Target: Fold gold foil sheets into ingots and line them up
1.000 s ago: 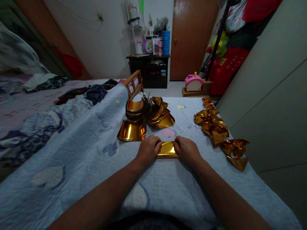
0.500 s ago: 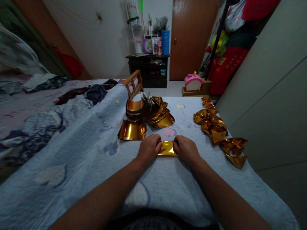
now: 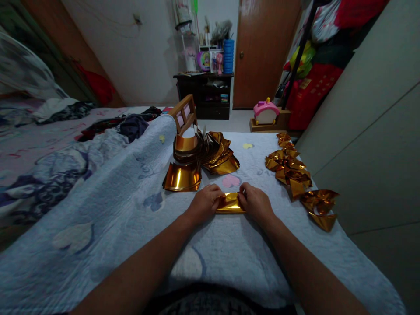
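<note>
A shiny gold foil paper [image 3: 230, 204], bent into a narrow strip, lies across the quilt in front of me. My left hand [image 3: 207, 201] pinches its left end, the fingers curled over the upper edge. At the opposite end my right hand [image 3: 255, 202] grips it, thumb and fingers closed together. Just beyond my left hand lies a stack of flat gold sheets [image 3: 183, 177]. Behind that, more gold sheets [image 3: 220, 154] are fanned out in a loose heap. Along the right edge sit several folded gold foil pieces [image 3: 290, 170].
The work lies on a pale blue quilt [image 3: 147, 262] with heart patterns. A wooden frame [image 3: 183, 113] stands at its far left. Rumpled clothes [image 3: 133, 127] cover the bed to the left. A pink toy [image 3: 265, 111] is beyond the far edge, and a pale cabinet [image 3: 370, 144] rises on the right.
The fingers of both hands have shifted slightly on the foil, and its upper edge now looks more lifted and curled. The stacks and folded pieces have stayed put.
</note>
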Available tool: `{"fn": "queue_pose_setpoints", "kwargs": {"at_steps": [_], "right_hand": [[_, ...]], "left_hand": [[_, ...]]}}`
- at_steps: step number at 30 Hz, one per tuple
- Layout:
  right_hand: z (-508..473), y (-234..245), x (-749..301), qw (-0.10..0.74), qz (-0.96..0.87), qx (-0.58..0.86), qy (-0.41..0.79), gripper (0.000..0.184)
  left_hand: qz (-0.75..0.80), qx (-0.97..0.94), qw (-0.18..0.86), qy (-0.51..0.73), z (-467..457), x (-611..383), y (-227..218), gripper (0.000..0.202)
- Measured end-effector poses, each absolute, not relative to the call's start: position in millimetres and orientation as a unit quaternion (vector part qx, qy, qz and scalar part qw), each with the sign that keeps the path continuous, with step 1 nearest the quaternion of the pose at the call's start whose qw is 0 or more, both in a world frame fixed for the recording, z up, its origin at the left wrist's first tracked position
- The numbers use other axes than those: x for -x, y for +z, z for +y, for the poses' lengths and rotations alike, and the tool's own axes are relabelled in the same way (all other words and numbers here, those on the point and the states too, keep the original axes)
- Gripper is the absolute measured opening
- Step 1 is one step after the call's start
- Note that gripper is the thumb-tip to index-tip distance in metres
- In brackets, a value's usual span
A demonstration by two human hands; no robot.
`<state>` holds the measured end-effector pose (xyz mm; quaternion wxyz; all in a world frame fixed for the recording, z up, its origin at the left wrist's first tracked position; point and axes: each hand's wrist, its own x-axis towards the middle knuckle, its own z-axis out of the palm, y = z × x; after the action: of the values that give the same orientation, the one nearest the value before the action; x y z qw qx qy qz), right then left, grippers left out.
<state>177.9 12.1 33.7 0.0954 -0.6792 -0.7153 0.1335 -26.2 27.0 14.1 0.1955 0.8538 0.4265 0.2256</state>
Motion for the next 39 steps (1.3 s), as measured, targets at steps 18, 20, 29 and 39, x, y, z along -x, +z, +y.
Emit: {"fn": "queue_pose_setpoints", "kwargs": {"at_steps": [18,20,29,39], "right_hand": [[11,27,-180,0.120,-0.715,0.671,0.157,0.017],[11,26,-181,0.117,-0.712,0.673,0.163,0.017],[8,32,-181,0.104,-0.724,0.663,0.160,0.013],[6,24,-187,0.133,-0.754,0.627,0.143,0.014]], "left_hand": [[0.417,-0.882,0.142,0.166,11,25,19,0.029],[0.415,-0.888,0.125,0.155,10,24,17,0.030],[0.399,-0.905,0.077,0.130,5,21,14,0.031],[0.403,-0.901,0.101,0.126,1,23,20,0.046]]}}
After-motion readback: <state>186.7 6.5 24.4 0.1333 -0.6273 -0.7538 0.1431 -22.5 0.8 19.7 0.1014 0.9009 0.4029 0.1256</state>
